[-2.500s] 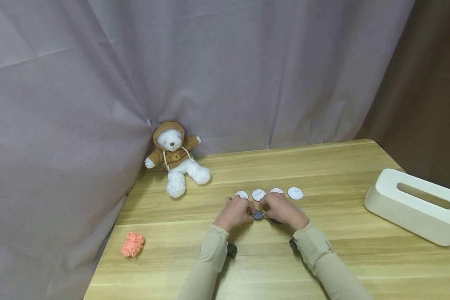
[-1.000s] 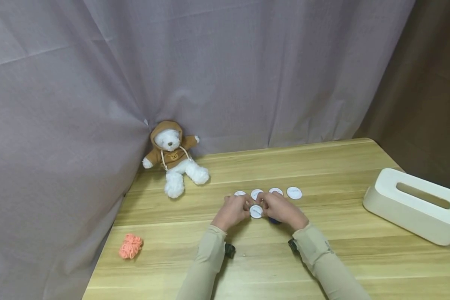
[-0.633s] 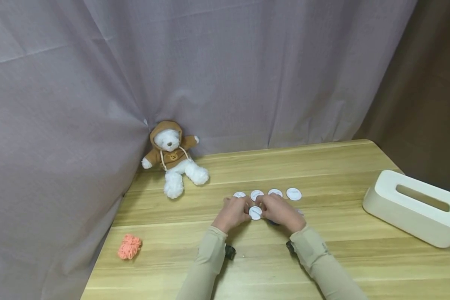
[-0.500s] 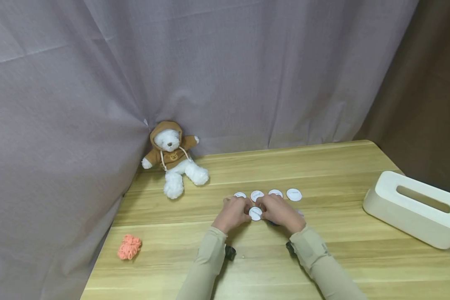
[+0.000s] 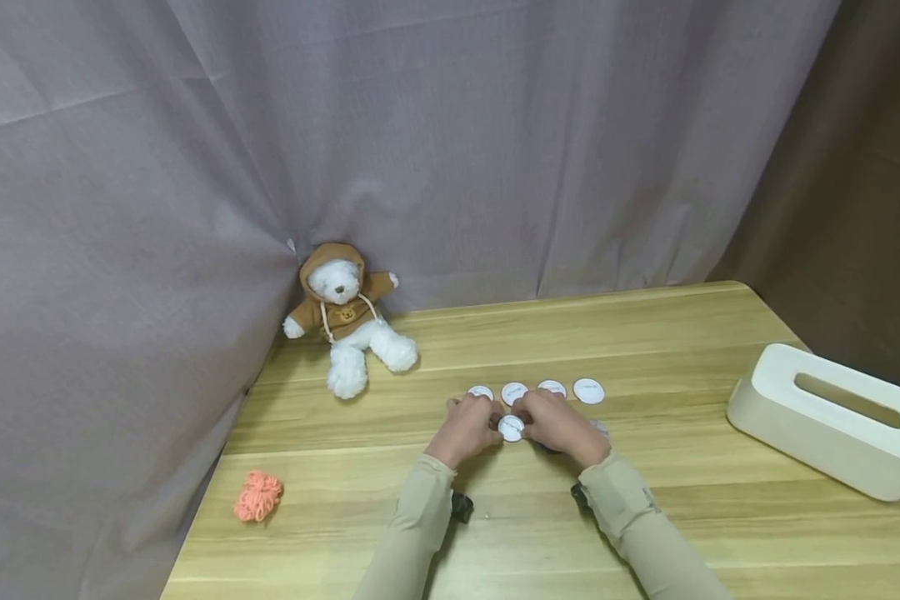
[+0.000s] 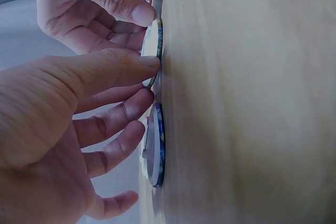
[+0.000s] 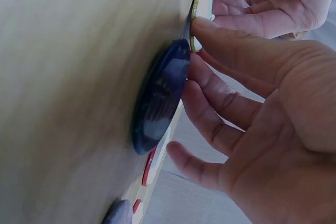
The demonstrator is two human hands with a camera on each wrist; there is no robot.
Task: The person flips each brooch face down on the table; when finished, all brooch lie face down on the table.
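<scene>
A round pin badge (image 5: 511,428), white back up, lies flat at table level between the two hands. My left hand (image 5: 467,427) pinches its left edge between thumb and finger. From the other side my right hand (image 5: 560,422) pinches the right edge; its lower fingers are loosely bent. The left wrist view shows the badge's thin patterned rim (image 6: 159,38) and another badge (image 6: 156,148) below the left fingers. Under the right hand, a dark blue badge (image 7: 160,98) sits face up, mostly hidden from the head view.
Behind the hands is a row of white-backed badges, the rightmost badge (image 5: 588,391) fully visible. A pale badge (image 5: 600,428) peeks out beside the right wrist. A teddy bear (image 5: 345,312), coral yarn bundle (image 5: 258,496) and white tissue box (image 5: 832,425) stand around the wooden table (image 5: 540,533).
The badge between my hands showed its dark patterned face at first; it has been turned over, white back up. Since then the hands have stayed nearly still around it.
</scene>
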